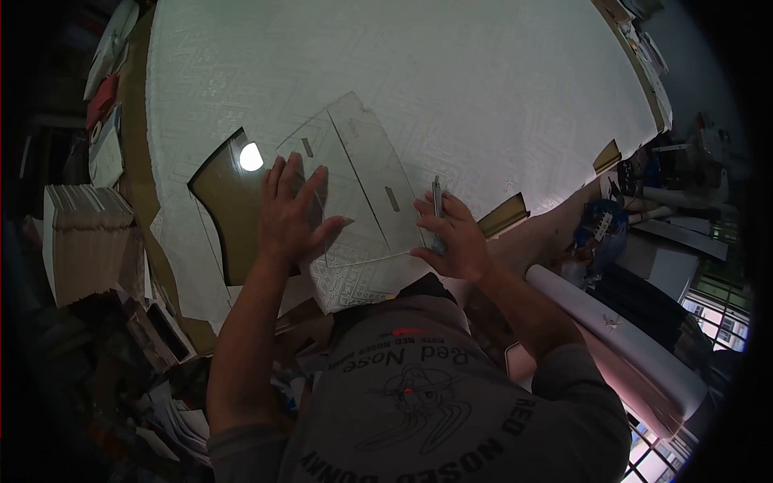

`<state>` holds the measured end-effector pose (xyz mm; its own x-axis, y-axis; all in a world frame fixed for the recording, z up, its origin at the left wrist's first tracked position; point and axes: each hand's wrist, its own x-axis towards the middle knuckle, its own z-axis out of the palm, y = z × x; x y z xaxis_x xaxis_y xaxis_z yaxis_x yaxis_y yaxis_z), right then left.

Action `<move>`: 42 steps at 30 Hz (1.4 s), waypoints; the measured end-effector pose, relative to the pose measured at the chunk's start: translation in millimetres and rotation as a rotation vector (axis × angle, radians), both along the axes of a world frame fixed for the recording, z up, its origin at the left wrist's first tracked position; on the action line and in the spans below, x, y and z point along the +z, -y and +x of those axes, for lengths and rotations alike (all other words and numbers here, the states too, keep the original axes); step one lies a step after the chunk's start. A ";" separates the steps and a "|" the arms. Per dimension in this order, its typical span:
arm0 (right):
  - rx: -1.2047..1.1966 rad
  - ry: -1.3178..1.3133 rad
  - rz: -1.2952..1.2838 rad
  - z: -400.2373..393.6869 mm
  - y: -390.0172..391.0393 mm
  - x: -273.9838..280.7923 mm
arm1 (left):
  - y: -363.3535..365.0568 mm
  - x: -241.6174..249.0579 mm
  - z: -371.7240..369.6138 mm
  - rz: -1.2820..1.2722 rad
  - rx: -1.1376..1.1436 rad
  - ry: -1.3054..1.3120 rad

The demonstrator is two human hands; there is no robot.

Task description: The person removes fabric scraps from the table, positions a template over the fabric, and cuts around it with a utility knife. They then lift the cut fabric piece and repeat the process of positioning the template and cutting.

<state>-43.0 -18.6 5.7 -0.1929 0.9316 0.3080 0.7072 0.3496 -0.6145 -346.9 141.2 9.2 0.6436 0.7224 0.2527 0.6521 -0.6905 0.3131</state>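
A clear pattern template (366, 153) with a long dark line and two short slots lies on the white patterned sheet (483, 97). My left hand (290, 209) rests flat on the template's left side, fingers spread and holding nothing. At its right edge, my right hand (457, 237) is closed around a slim metal tool (437, 197) that looks like a craft knife, its tip pointing away from me. Left of my left hand, a curved cut-out (229, 213) in the sheet bares the brown tabletop.
Smaller notches (503, 216) are cut along the sheet's right edge. A stack of cards or papers (88, 241) stands at the left. Large pale rolls (620, 338) lie at the lower right, near a blue plastic bag (600, 229).
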 end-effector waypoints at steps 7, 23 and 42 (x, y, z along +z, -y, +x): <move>-0.009 -0.009 0.004 0.0 0.8 -2.7 | 0.6 -2.2 0.7 0.023 0.003 -0.008; -0.011 0.004 0.003 -1.0 1.2 -2.9 | 1.7 -1.8 0.8 0.021 0.011 -0.013; -0.021 -0.016 -0.001 -2.2 1.3 -1.2 | 1.5 -0.2 0.7 0.006 0.018 -0.016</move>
<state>-45.2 -19.9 4.5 -0.1681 0.9359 0.3096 0.7043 0.3337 -0.6265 -346.2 139.6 9.0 0.6346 0.7323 0.2471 0.6691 -0.6806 0.2985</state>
